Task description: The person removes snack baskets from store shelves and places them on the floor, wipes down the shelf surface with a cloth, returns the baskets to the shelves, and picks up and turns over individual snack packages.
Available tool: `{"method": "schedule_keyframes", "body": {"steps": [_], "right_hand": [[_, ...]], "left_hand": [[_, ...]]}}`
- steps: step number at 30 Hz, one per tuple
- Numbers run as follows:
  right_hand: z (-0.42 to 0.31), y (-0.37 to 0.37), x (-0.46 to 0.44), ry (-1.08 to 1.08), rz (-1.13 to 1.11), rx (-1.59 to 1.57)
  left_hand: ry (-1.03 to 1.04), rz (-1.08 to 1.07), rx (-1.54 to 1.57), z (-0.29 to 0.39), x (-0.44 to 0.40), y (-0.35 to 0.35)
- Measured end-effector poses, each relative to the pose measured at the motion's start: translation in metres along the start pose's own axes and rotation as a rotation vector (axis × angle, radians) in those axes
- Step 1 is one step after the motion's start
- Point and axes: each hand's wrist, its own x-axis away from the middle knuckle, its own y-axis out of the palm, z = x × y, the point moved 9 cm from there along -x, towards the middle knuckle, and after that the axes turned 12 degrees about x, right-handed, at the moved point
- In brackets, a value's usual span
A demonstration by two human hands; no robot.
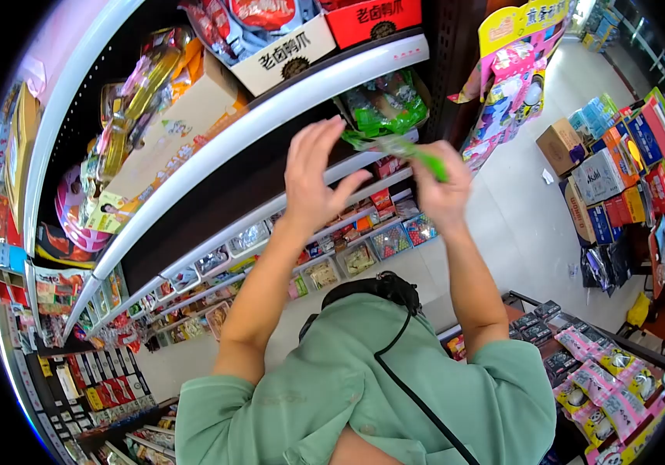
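My right hand [447, 194] is closed on a green snack packet [430, 164], smeared by motion, at the right end of a dark shelf [228, 190]. Just beyond it, an open carton holds more green packets [386, 101]; part of the carton is hidden behind them. My left hand [309, 178] is raised over the same shelf, fingers stretched out and thumb apart, with nothing in it. Its fingertips come close to the left side of the green packets; whether they touch cannot be made out.
Above, a white-edged shelf [270, 97] carries a white carton [290, 58], a red carton [375, 23] and a beige carton [170, 132]. A pink hanging display [506, 93] stands at right. Stacked boxes [603, 174] sit on the floor. Pink packets [599, 376] lie behind at right.
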Motion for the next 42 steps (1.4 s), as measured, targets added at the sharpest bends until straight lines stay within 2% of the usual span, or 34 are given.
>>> {"method": "schedule_keyframes", "body": {"steps": [1,3,5,7,9,11,18,20,21,24,25,27,28,29,30,31,33,34,36,39,42], "right_hand": [[0.000,-0.017,-0.001,0.130,0.041,-0.034],[0.012,-0.031,-0.005,0.381,0.044,-0.205],[0.022,-0.026,-0.012,0.456,-0.008,-0.291],[0.029,-0.021,-0.013,0.518,-0.044,-0.380],[0.039,-0.005,-0.003,0.604,-0.128,-0.424],[0.043,0.001,0.002,0.597,-0.143,-0.412],[0.049,0.019,0.014,0.626,-0.263,-0.516],[0.044,0.029,0.022,0.642,-0.342,-0.538],[0.048,0.033,0.023,0.629,-0.404,-0.586],[0.051,0.054,0.049,0.654,-0.606,-0.382],[0.054,0.056,0.055,0.675,-0.576,-0.366],[0.060,0.057,0.050,0.612,-0.477,-0.361],[0.062,0.060,0.046,0.607,-0.473,-0.363],[0.061,0.055,0.031,0.472,-0.397,-0.198],[0.058,0.051,0.017,0.337,-0.319,-0.034],[0.065,0.058,0.005,0.335,-0.313,-0.034],[0.043,0.070,-0.032,-0.179,-0.173,0.468],[0.050,0.077,-0.044,-0.175,-0.162,0.469],[0.070,0.099,-0.062,-0.141,-0.263,0.919],[0.079,0.106,-0.072,-0.107,-0.335,1.086],[0.086,0.103,-0.072,-0.033,-0.302,1.071]], "left_hand": [[-0.065,-0.079,-0.019,-0.010,0.000,0.001],[-0.396,-0.273,0.396,-0.033,0.014,0.020],[-0.647,-0.468,0.868,-0.036,0.038,0.049],[-0.855,-0.546,0.994,-0.029,0.057,0.060],[-0.852,-0.527,1.036,-0.026,0.067,0.068],[-0.862,-0.501,1.077,-0.027,0.078,0.075],[-0.865,-0.509,0.930,-0.030,0.097,0.080],[-0.880,-0.341,1.010,-0.038,0.104,0.078],[-0.877,-0.338,1.009,-0.040,0.107,0.080],[-1.008,-0.188,1.040,-0.053,0.123,0.082],[-1.007,-0.189,1.038,-0.055,0.124,0.082],[-1.202,-0.031,1.013,-0.074,0.134,0.076],[-1.156,0.130,1.047,-0.075,0.121,0.072],[-1.151,0.126,1.045,-0.082,0.111,0.071],[-1.088,0.107,0.903,-0.095,0.097,0.061],[-1.023,0.087,0.762,-0.104,0.082,0.054],[-0.949,0.189,0.762,-0.118,0.056,0.051],[-0.957,0.215,0.790,-0.126,0.049,0.053],[-0.963,0.200,0.714,-0.149,0.044,0.058],[-0.973,0.205,0.660,-0.148,0.033,0.058],[-0.977,0.188,0.627,-0.150,0.037,0.061]]}}
